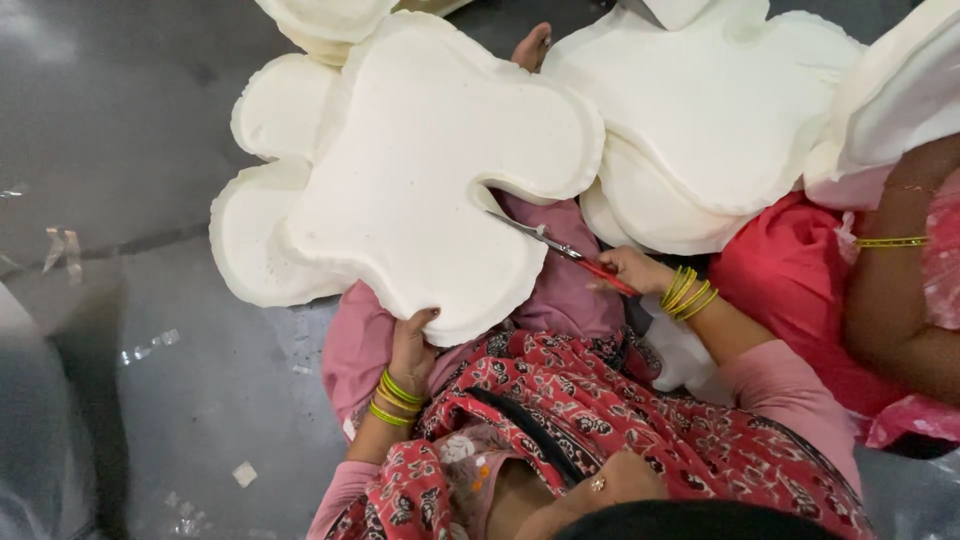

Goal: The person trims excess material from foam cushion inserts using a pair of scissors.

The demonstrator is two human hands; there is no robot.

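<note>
A large white moulded foam piece [430,170] with rounded lobes rests tilted across my lap. My left hand [412,350] grips its near edge from below, fingers curled over the rim. My right hand [632,270] holds red-handled scissors [560,247], whose metal blades reach into the notch at the piece's right edge. Green and yellow bangles sit on both my wrists.
Another white foam piece [262,225] lies under the held one on the grey floor [120,130]. More white pieces [700,110] are stacked at upper right. A second person's arm [900,290] in red and pink cloth is at the right. Small scraps litter the floor at left.
</note>
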